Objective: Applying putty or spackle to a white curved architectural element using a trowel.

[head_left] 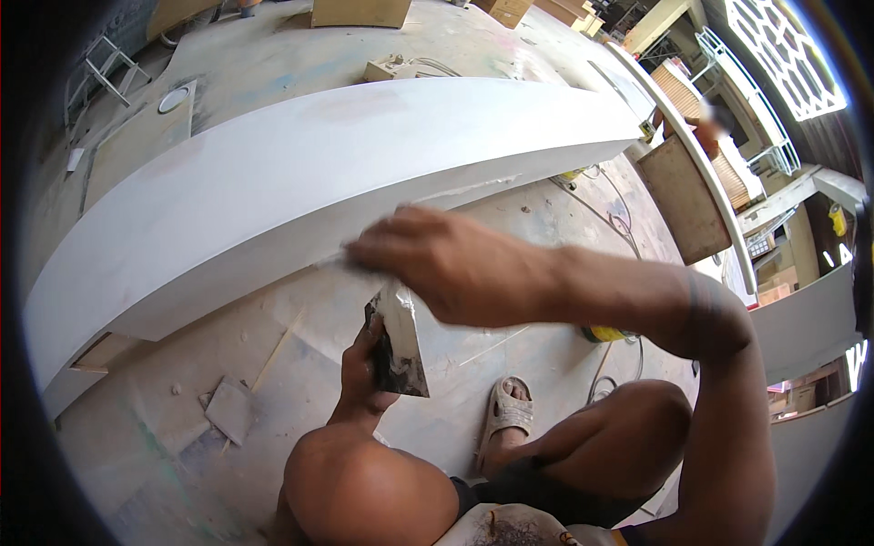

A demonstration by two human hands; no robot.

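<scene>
My left hand (362,369), beyond my left knee, is closed around a broad putty scraper (405,369). White paste covers much of its dark, flat face. Above it my right hand (432,264) reaches across from the right with the wrist bent. Its fingers are smeared by motion, so I cannot tell whether they hold anything. Both hands are nearest to the side of a long white box-shaped panel (300,173) that crosses the view. A streak of white filler (464,191) runs along the panel's side, just past my right hand.
A loose square tile (231,409) lies on the dusty floor to the left. My sandalled foot (507,414) rests near the middle. Cables (628,227) trail at the right. Cardboard boxes (360,11) and a stepladder (109,68) stand farther back. Another person (706,132) is at the far right.
</scene>
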